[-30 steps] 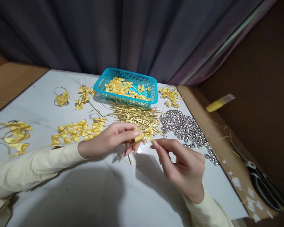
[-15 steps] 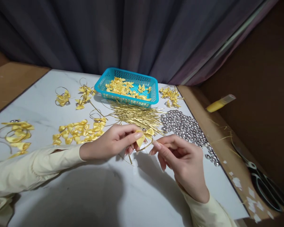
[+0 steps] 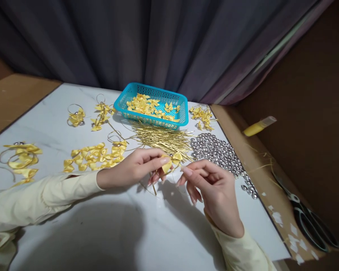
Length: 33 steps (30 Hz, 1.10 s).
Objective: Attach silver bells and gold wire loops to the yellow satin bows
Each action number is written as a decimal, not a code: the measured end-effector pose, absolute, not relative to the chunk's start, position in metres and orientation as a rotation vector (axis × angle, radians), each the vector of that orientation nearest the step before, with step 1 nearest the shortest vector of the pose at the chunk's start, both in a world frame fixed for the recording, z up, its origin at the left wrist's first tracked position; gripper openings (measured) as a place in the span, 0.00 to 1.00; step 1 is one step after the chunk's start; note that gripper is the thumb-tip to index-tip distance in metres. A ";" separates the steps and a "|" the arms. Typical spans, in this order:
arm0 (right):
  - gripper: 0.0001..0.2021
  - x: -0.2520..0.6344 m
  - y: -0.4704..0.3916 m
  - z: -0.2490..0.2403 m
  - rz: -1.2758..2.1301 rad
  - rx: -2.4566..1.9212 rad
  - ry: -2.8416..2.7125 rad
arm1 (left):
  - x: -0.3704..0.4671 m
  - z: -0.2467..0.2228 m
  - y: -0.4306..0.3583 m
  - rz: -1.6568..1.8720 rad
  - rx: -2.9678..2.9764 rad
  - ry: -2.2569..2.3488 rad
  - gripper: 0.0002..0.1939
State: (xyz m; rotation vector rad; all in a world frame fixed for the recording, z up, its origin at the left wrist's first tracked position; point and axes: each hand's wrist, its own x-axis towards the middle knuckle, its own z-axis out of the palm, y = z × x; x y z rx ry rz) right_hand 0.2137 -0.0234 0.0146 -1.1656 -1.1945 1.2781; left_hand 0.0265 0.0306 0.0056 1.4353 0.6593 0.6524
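Observation:
My left hand point(image 3: 142, 167) pinches a yellow satin ribbon bow point(image 3: 176, 157) between thumb and fingers, above the white table. A small silver bead sits at the bow's middle, partly covered by my fingertips. From the bow a thin gold twist tie point(image 3: 173, 170) curves toward my right hand point(image 3: 211, 188), whose thumb and forefinger close at its end. Behind the hands lies a bundle of gold twist ties point(image 3: 166, 139). To the right of it spreads a pile of silver beads point(image 3: 217, 150), and loose yellow bows point(image 3: 93, 156) lie on the left.
A blue plastic basket point(image 3: 151, 119) of yellow bows stands at the back. Bows with beads and gold loops point(image 3: 24, 158) lie at left, others point(image 3: 202, 114) at back right. Black-handled scissors point(image 3: 310, 226), paper scraps point(image 3: 293, 239) and a yellow tube point(image 3: 258, 126) are on the right.
The gold loop at the bow looks smaller and flatter, and my right hand has shifted slightly left. My left hand keeps its hold on the bow.

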 end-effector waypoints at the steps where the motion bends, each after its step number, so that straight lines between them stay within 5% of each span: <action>1: 0.08 0.213 -0.024 0.015 1.269 -1.179 -1.186 | 0.027 0.006 0.031 0.656 1.437 0.662 0.13; 13: 0.07 0.214 -0.025 0.017 1.303 -1.160 -1.179 | 0.023 0.007 0.029 0.621 1.698 0.704 0.14; 33: 0.06 0.217 -0.027 0.014 1.257 -1.086 -1.283 | 0.023 0.009 0.029 0.516 1.031 0.463 0.12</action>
